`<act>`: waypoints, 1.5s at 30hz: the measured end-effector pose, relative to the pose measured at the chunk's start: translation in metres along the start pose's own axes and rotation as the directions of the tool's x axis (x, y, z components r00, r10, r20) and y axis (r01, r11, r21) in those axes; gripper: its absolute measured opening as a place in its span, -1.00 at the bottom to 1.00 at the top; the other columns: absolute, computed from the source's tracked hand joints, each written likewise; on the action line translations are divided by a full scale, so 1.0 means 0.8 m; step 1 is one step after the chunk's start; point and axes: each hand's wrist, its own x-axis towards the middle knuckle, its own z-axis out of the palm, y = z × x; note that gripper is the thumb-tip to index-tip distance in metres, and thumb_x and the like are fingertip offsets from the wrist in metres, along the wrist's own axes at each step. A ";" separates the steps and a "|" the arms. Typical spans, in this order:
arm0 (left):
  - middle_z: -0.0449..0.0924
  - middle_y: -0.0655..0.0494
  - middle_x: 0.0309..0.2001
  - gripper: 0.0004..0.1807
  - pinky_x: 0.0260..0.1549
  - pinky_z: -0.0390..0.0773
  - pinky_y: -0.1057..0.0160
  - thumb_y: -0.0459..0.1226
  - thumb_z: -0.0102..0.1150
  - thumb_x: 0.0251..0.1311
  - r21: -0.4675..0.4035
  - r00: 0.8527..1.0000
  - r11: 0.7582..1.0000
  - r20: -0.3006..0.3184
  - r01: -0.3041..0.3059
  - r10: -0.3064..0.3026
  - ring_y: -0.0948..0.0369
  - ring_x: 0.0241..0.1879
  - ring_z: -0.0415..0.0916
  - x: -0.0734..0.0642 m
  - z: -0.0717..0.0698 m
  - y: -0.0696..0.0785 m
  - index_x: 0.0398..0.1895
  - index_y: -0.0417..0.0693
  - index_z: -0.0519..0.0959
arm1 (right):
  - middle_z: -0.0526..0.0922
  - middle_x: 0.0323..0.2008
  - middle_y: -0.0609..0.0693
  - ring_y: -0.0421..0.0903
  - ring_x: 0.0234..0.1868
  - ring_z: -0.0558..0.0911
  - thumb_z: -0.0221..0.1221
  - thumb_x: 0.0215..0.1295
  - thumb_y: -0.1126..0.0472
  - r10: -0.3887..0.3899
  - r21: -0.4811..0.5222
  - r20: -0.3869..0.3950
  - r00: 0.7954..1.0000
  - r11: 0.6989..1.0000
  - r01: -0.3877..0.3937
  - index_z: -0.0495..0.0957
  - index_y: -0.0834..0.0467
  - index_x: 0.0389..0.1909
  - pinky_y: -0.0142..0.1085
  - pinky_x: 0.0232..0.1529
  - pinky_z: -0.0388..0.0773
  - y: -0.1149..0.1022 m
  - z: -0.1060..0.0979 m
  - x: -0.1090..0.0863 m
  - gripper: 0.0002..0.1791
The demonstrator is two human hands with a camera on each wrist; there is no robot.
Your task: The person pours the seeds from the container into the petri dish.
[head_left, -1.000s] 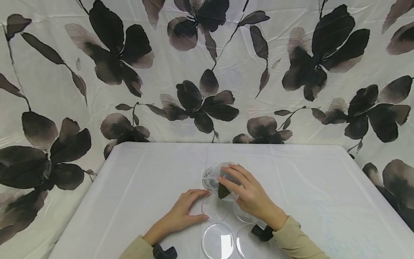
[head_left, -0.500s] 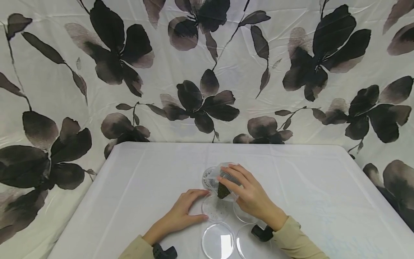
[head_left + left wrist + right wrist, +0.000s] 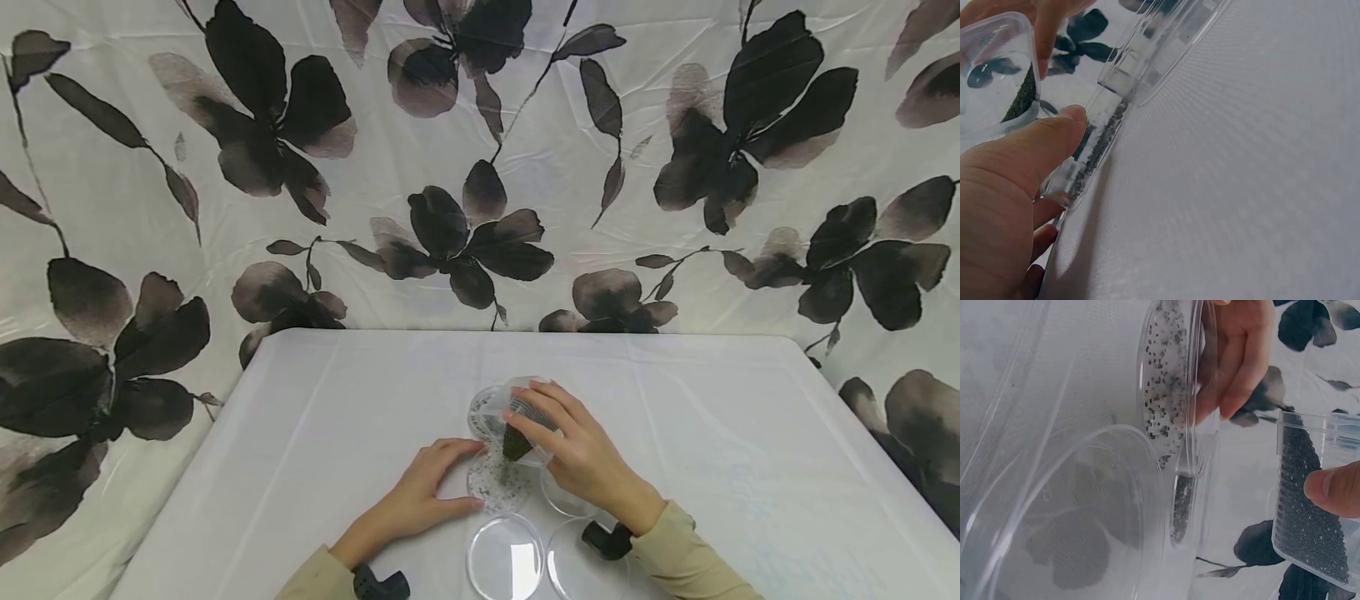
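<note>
My right hand (image 3: 588,458) grips a small clear plastic tub (image 3: 1297,531), tipped over a petri dish (image 3: 498,485). Dark seed-like grains (image 3: 1313,512) lie heaped along one side of the tub. The petri dish has dark grains scattered across its bottom. At its left edge, my left hand (image 3: 420,490) holds it between thumb and fingers. In the left wrist view, the thumb (image 3: 1063,128) is at the dish's rim and the tub overlaps the background behind it.
Behind the held dish stands another petri dish (image 3: 480,414) with grains in it, partly hidden by the tub. Several more clear dishes, such as the front left one (image 3: 495,554) and the front right one (image 3: 570,567), stand nearer on the white table (image 3: 300,400).
Many more dark grains now lie in the petri dish under the tub. The heap in the tub has shifted slightly toward its lower left. Both hands stay in nearly the same places.
</note>
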 end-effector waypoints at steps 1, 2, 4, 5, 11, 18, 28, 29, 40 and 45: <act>0.39 0.28 0.31 -0.22 0.21 0.33 -0.10 0.09 0.40 0.08 0.004 1.000 1.000 -0.001 0.000 0.000 0.17 0.29 0.31 0.000 0.000 0.000 0.38 0.13 0.40 | 0.47 0.25 0.28 0.28 0.26 0.43 -0.27 -0.19 0.59 0.000 -0.001 -0.001 1.000 1.000 0.000 0.51 0.22 0.24 -0.02 0.35 0.31 0.000 0.000 0.000 -0.15; 0.39 0.27 0.31 -0.22 0.21 0.33 -0.10 0.09 0.40 0.08 0.008 1.000 1.000 -0.002 -0.001 0.001 0.17 0.29 0.31 0.000 0.000 0.000 0.38 0.13 0.40 | 0.47 0.24 0.28 0.28 0.26 0.43 -0.27 -0.19 0.59 0.000 -0.001 -0.001 1.000 1.000 0.000 0.51 0.22 0.24 -0.02 0.35 0.31 0.000 0.000 0.000 -0.14; 0.40 0.26 0.31 -0.22 0.21 0.34 -0.10 0.10 0.40 0.07 0.017 1.000 1.000 -0.007 -0.005 0.005 0.17 0.28 0.32 -0.001 0.001 -0.001 0.38 0.13 0.40 | 0.46 0.25 0.28 0.27 0.27 0.42 -0.25 -0.22 0.60 0.003 0.000 0.003 1.000 1.000 -0.003 0.51 0.22 0.25 -0.02 0.35 0.31 0.000 -0.001 0.000 -0.13; 0.40 0.26 0.31 -0.22 0.21 0.34 -0.10 0.10 0.40 0.07 0.019 1.000 1.000 -0.008 -0.005 0.006 0.17 0.28 0.32 -0.001 0.001 -0.001 0.38 0.13 0.40 | 0.46 0.25 0.28 0.27 0.27 0.42 -0.24 -0.24 0.60 0.004 0.000 0.002 1.000 1.000 -0.004 0.51 0.22 0.25 -0.01 0.35 0.31 -0.001 -0.001 -0.001 -0.12; 0.40 0.26 0.31 -0.21 0.22 0.33 -0.10 0.08 0.40 0.07 0.018 1.000 1.000 -0.004 -0.007 0.007 0.17 0.29 0.32 -0.002 0.000 -0.001 0.38 0.10 0.40 | 0.46 0.26 0.28 0.28 0.27 0.41 -0.20 -0.32 0.62 0.003 0.003 0.002 1.000 1.000 -0.003 0.50 0.22 0.25 0.01 0.35 0.31 0.000 -0.001 0.000 -0.08; 0.39 0.27 0.32 -0.22 0.21 0.33 -0.10 0.07 0.40 0.08 0.006 1.000 1.000 0.006 0.004 -0.004 0.17 0.30 0.30 -0.001 -0.001 0.001 0.39 0.10 0.39 | 0.47 0.25 0.29 0.29 0.25 0.43 -0.26 -0.22 0.59 -0.006 -0.004 -0.005 1.000 1.000 0.006 0.51 0.23 0.25 0.01 0.35 0.31 0.000 -0.001 0.000 -0.13; 0.40 0.27 0.31 -0.22 0.21 0.33 -0.11 0.08 0.40 0.08 0.013 1.000 1.000 -0.002 0.009 -0.009 0.17 0.29 0.32 -0.002 -0.001 0.000 0.38 0.12 0.39 | 0.46 0.26 0.28 0.29 0.27 0.42 -0.14 -0.38 0.65 0.005 0.003 0.004 1.000 1.000 -0.005 0.49 0.23 0.27 0.03 0.34 0.31 0.001 -0.001 0.001 -0.05; 0.40 0.27 0.31 -0.22 0.21 0.33 -0.12 0.08 0.40 0.08 0.012 1.000 1.000 0.000 0.011 -0.011 0.17 0.29 0.32 -0.002 -0.001 0.001 0.38 0.12 0.39 | 0.46 0.26 0.28 0.29 0.27 0.42 -0.12 -0.39 0.65 0.006 0.001 0.004 1.000 1.000 -0.006 0.49 0.23 0.27 0.03 0.34 0.30 0.002 -0.001 0.001 -0.04; 0.40 0.24 0.30 -0.21 0.21 0.33 -0.13 0.08 0.41 0.07 0.015 1.000 1.000 -0.003 0.013 -0.013 0.15 0.28 0.32 -0.003 -0.002 0.001 0.38 0.11 0.39 | 0.45 0.27 0.27 0.28 0.28 0.40 -0.01 -0.45 0.66 0.020 0.006 0.007 1.000 1.000 -0.020 0.48 0.23 0.28 0.02 0.36 0.28 0.004 -0.001 -0.002 -0.01; 0.40 0.24 0.30 -0.20 0.22 0.33 -0.11 0.08 0.42 0.06 0.019 1.000 1.000 -0.007 0.010 -0.009 0.16 0.28 0.32 -0.004 -0.002 0.001 0.39 0.12 0.39 | 0.45 0.28 0.25 0.25 0.28 0.40 0.10 -0.45 0.63 0.062 0.043 0.004 0.998 0.997 -0.062 0.46 0.25 0.29 -0.02 0.36 0.28 0.006 -0.002 -0.004 -0.02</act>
